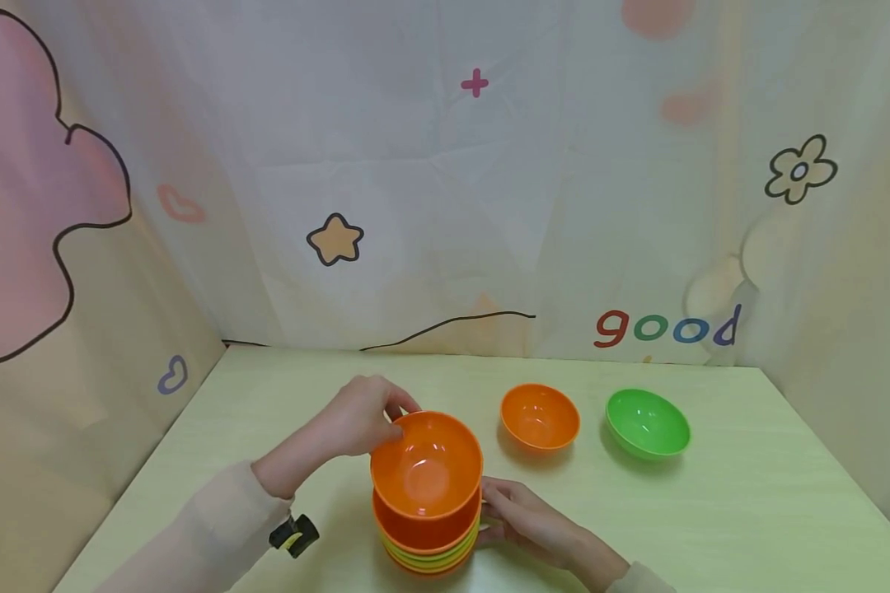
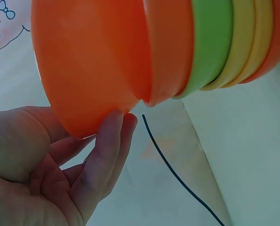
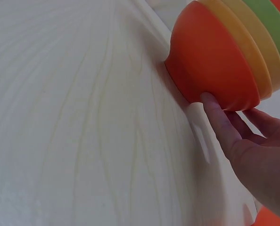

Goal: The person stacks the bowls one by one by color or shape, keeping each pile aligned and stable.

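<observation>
My left hand (image 1: 362, 418) pinches an orange bowl (image 1: 439, 449) by its rim, thumb inside and fingers on the outer wall. That bowl is tilted over a stack of nested bowls (image 1: 428, 534). From the top down, the left wrist view shows an orange bowl (image 2: 169, 52), a green bowl (image 2: 211, 47), two yellow ones and an orange bowl at the bottom. My right hand (image 1: 530, 523) steadies the stack from the right. Its fairly straight fingers touch the side of the bottom orange bowl (image 3: 208, 56) in the right wrist view.
Beyond the stack to the right, another orange bowl (image 1: 540, 416) stands on the pale green table (image 1: 749, 494). A separate green bowl (image 1: 647, 424) is farther right. A printed curtain (image 1: 415, 165) closes off the back and sides.
</observation>
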Available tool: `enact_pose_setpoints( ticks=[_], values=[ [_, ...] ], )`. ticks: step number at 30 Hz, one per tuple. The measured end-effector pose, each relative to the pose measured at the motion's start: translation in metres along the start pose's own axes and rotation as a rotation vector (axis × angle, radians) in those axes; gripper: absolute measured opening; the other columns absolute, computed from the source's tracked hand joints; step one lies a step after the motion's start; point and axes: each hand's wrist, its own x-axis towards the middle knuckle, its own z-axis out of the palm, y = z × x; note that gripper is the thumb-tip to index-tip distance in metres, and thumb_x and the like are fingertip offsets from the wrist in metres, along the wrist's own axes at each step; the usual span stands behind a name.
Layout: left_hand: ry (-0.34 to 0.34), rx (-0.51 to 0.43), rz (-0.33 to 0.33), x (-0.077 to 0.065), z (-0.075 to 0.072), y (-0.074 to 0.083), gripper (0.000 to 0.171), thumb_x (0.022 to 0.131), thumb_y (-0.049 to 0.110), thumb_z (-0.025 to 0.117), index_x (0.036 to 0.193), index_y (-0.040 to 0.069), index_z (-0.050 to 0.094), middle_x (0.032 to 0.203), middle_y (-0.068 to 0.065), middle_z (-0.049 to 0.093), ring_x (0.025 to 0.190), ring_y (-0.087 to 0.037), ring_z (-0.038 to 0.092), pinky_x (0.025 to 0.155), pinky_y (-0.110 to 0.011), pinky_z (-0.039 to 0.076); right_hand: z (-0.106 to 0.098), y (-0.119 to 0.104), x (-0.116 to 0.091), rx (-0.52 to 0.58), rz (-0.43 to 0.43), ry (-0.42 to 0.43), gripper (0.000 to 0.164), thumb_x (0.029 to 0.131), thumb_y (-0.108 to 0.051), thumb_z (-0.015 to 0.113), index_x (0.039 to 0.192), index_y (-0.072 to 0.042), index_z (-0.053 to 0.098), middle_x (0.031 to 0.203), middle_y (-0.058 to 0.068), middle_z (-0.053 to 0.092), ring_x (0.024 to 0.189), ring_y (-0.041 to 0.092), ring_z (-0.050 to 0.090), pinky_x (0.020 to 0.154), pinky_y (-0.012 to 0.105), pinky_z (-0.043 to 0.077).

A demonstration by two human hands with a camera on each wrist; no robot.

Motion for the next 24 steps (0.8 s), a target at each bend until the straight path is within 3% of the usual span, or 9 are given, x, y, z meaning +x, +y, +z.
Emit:
enact_pose_setpoints(
  ticks=[24],
  values=[
    [0.011, 0.015, 0.031, -0.008, 0.013, -0.007, 0.026, 0.075, -0.002, 0.07, 0.096, 0.013, 0.072, 0.081, -0.002, 0.062, 0.071, -0.017, 0.052, 0.055, -0.023, 0.052, 0.002, -0.003, 0.0, 0.004, 0.022, 0.021, 0.064, 0.096, -0.04, 0.041, 0.142, 0.003, 0.028, 0.14, 0.018, 0.041, 0.116, 0.022, 0.053, 0.093, 0.039, 0.047]
  ],
)
